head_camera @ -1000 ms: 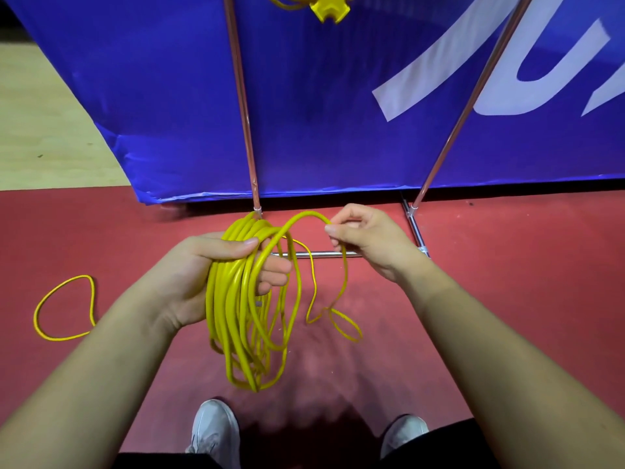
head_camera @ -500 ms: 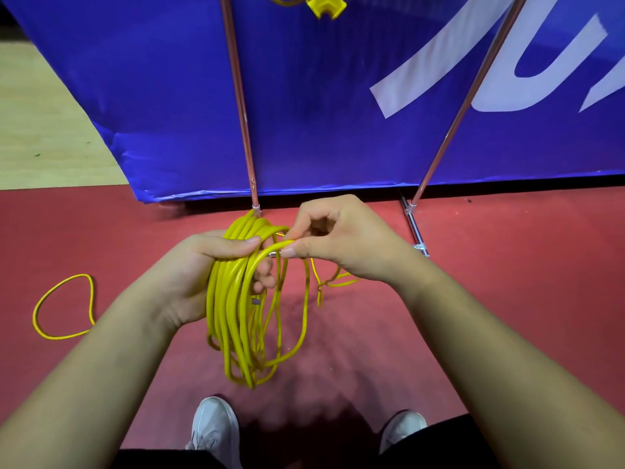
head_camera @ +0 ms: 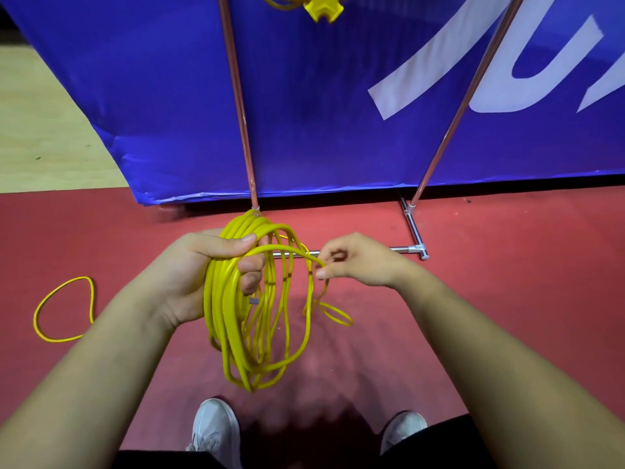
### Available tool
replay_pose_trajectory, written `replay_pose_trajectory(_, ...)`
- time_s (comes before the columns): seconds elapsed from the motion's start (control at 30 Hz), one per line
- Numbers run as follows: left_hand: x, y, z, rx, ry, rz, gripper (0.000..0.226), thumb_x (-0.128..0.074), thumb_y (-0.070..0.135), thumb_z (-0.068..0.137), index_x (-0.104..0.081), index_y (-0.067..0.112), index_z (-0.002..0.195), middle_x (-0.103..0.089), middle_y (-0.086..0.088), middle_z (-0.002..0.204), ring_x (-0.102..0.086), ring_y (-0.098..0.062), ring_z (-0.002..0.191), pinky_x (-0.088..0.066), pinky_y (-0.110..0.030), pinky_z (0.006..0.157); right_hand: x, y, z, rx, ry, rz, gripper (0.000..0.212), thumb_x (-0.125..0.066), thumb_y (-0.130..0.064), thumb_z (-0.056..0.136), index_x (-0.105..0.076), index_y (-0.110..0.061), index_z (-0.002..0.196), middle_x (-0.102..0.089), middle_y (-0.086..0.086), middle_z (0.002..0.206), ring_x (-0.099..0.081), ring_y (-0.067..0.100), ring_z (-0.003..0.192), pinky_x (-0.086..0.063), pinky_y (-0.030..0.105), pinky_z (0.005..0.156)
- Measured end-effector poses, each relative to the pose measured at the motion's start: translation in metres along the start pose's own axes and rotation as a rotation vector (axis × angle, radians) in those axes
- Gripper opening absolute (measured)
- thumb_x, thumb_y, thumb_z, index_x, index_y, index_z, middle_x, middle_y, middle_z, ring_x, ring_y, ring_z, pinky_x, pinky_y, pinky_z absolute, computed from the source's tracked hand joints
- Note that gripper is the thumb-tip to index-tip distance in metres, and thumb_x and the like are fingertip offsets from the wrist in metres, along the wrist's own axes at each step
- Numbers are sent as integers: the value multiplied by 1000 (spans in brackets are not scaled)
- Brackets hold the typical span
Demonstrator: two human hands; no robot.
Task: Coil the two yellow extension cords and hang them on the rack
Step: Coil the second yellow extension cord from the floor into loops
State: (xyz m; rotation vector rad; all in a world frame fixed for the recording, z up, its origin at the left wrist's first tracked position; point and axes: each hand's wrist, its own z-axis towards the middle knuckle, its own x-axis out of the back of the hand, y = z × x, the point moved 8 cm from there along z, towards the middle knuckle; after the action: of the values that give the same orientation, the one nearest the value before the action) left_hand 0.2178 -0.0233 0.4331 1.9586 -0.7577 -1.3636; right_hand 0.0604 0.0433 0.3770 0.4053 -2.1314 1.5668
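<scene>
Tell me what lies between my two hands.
Head view: loops of the yellow cord, one strand arching from the left hand to the pinching right hand; the rack's base bar shows behind.

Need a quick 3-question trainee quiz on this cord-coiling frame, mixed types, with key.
1. True or false: the left hand grips the yellow coil.
2. The right hand pinches: A a cord strand; B a hook; C nothing.
3. Fill in: a loose cord loop lies on the ___ floor.
Key: 1 true; 2 A; 3 red.
</scene>
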Motion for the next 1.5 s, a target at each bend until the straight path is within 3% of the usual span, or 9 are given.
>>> replay_pose_trajectory(0.2, 6, -12, -3, 150, 117, 60, 31, -66, 21, 58, -68, 0, 80, -67, -19, 70, -58, -25, 47, -50, -28, 46, 20, -20, 4, 79, 177, 136, 6, -74, -10, 82, -75, -6, 85, -61, 1, 64, -51, 8, 62, -40, 24, 59)
replay_pose_trajectory(0.4, 4, -11, -2, 84, 24, 132, 42, -83, 33, 63, -67, 4, 88, -46, -2, 49, -45, -13, 38, -40, -22, 41, 19, -49, 4, 222, 234, 138, 5, -71, -12, 84, -73, -16, 82, -66, -6, 70, -53, 2, 65, -41, 16, 57)
replay_pose_trajectory(0.5, 2, -3, -2, 35, 12, 46, 35, -84, 26, 63, -63, 5, 83, -45, 1, 48, -45, -12, 38, -41, -22, 42, 16, -30, 10, 165, 215, 116, 7, -70, -14, 86, -68, -12, 80, -63, 9, 69, -54, 9, 63, -47, 29, 57)
replay_pose_trajectory(0.7, 6, 16, -4, -59, 129, -36, 38, -90, 23, 46, -69, 10, 76, -65, -3, 65, -68, -18, 60, -53, -25, 50, 7, 31, 20, 19, 144, 86, 15, -68, -15, 89, -64, -3, 81, -59, 3, 69, -48, 3, 63, -37, 16, 62)
replay_pose_trajectory(0.93, -3, 45, -11, -274, 71, -88, 16, -72, 23, 67, -66, 12, 77, -53, 6, 56, -52, -8, 46, -45, -19, 47, -16, 118, 22, -255, 113, 72, 19, -70, -12, 86, -59, -7, 71, -57, 11, 68, -46, 15, 67, -35, 30, 62)
replay_pose_trajectory(1.07, 11, 43, -5, -285, 200, -140, 20, -77, 19, 58, -70, 12, 76, -69, -1, 71, -68, -14, 65, -53, -22, 54, -13, 120, 18, -286, 297, 354, 13, -67, -8, 89, -65, -3, 78, -62, 5, 66, -52, -2, 50, -38, 11, 53)
replay_pose_trajectory(1.27, 29, 44, -9, -254, 384, 10, 12, -60, 16, 74, -62, 12, 85, -75, -7, 81, -65, -11, 55, -52, -20, 50, 9, 92, 13, -264, 454, 533, 9, -64, -13, 92, -58, -10, 85, -51, 5, 52, -50, 14, 39, -50, 30, 52)
replay_pose_trajectory(1.37, 37, 48, -12, -296, 403, 109, 12, -57, 15, 80, -62, 9, 90, -65, -1, 66, -54, -11, 47, -46, -20, 47, 26, 63, 6, -215, 426, 288, 12, -65, -14, 91, -59, -12, 80, -42, 2, 51, -32, 12, 40, -25, 20, 43)
replay_pose_trajectory(1.5, 45, 45, -10, -283, 422, 153, 20, -59, 14, 81, -63, 3, 98, -58, -4, 66, -50, -14, 47, -43, -22, 46, 22, 10, -11, -189, 75, -135, 11, -71, -13, 84, -70, -12, 73, -53, 3, 50, -41, 5, 37, -32, 15, 43)
